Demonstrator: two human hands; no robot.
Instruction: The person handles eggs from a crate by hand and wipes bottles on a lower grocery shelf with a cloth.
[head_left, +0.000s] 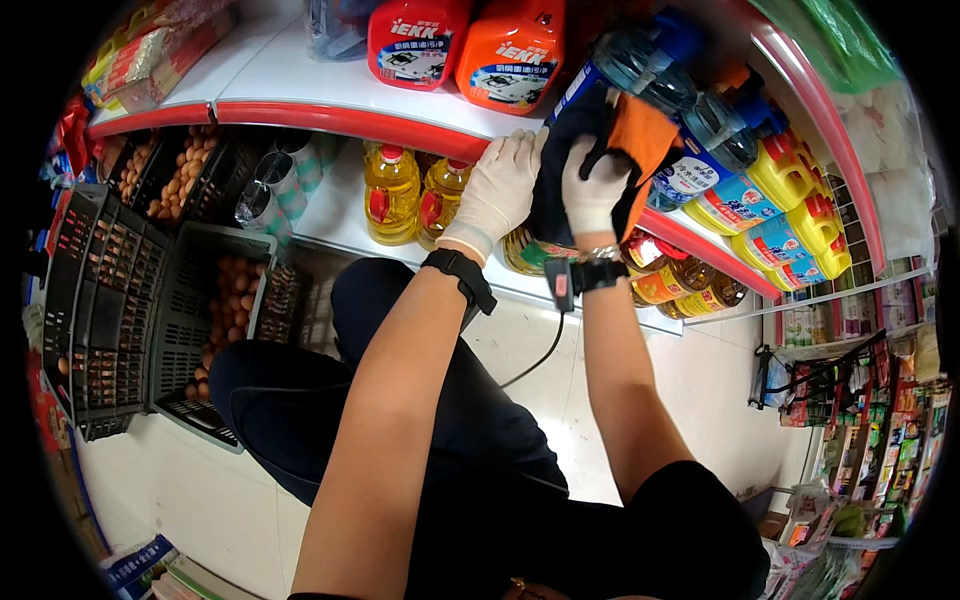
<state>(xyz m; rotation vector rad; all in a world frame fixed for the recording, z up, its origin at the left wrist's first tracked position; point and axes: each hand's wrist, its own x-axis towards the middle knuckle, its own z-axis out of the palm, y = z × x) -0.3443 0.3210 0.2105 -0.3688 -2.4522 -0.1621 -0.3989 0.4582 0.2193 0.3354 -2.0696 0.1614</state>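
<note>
My right hand (596, 184), in a white glove, grips a dark cloth with an orange side (646, 139) at the red-fronted shelf edge (360, 124). Against the cloth's left side lies my left hand (501, 187), also gloved, its fingers together over the shelf edge; what its fingertips hold is hidden. Just beyond the cloth are blue-capped clear detergent bottles (649, 71). To the left on the same shelf stand a red cleaner jug (416, 45) and an orange cleaner jug (510, 56).
Cooking oil bottles (391, 195) stand on the lower shelf, below my hands. Yellow detergent jugs (787, 217) line the right side. Brown eggs (232, 300) fill part of a plastic crate (169, 322) at left. A black cable (551, 352) hangs from my right wrist device.
</note>
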